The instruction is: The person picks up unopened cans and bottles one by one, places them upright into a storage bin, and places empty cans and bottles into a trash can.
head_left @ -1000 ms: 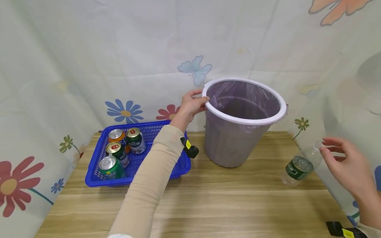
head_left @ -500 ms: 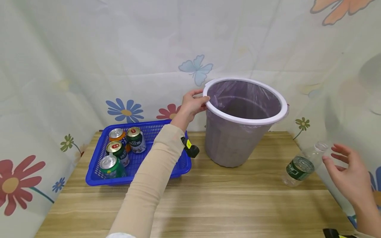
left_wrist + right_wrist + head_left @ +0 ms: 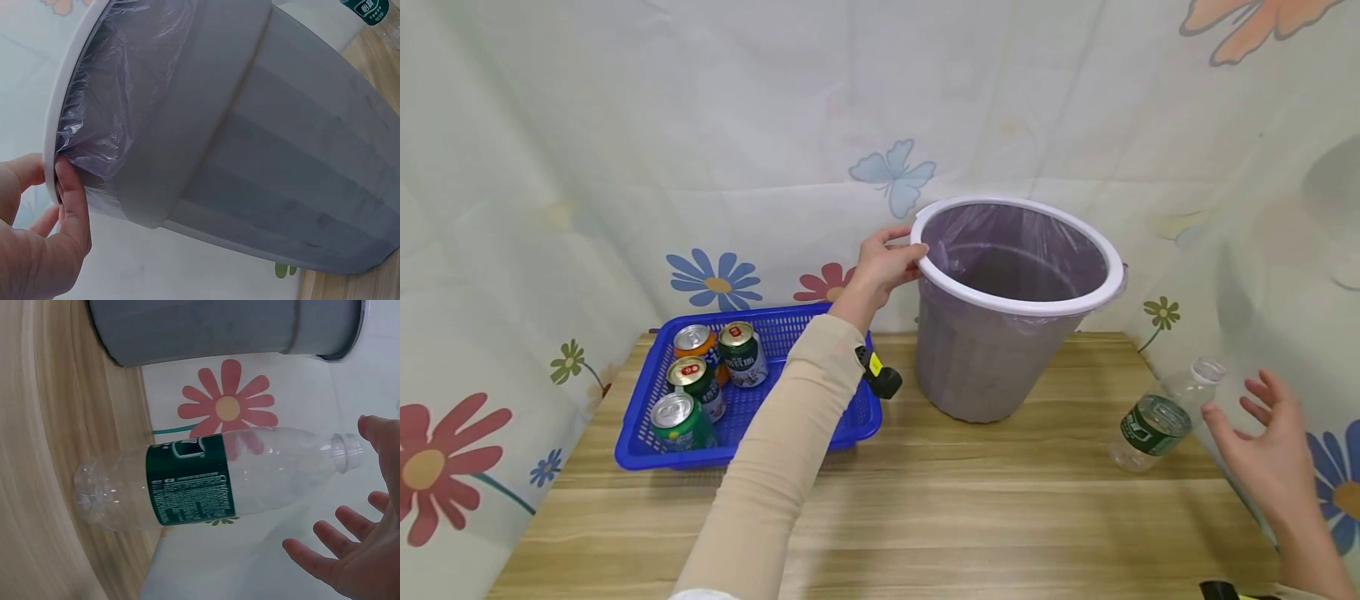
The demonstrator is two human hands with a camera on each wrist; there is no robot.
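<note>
My left hand (image 3: 880, 273) pinches the left side of the white rim of a grey trash bin (image 3: 981, 358), thumb on one side and fingers on the other. A thin, see-through purple bag (image 3: 137, 81) lines the bin and folds over its edge. To the right, a clear plastic bottle (image 3: 1159, 423) with a dark green label stands uncapped on the table. Beside it, my right hand (image 3: 1266, 454) is spread with fingers relaxed and holds nothing. In the right wrist view its thumb is near the bottle neck (image 3: 345, 452), apparently just short of it.
A blue plastic basket (image 3: 700, 460) stands left of the bin on the wooden table (image 3: 970, 517). Several drink cans, an orange one (image 3: 692, 340) and green ones such as the front can (image 3: 677, 427), are grouped at its left end. A flowered cloth (image 3: 737, 133) encloses the table.
My right hand, whose fingers were at the bottle's mouth, has moved off it and lower. The bottle stays standing in place. The left hand and the bin have not moved.
</note>
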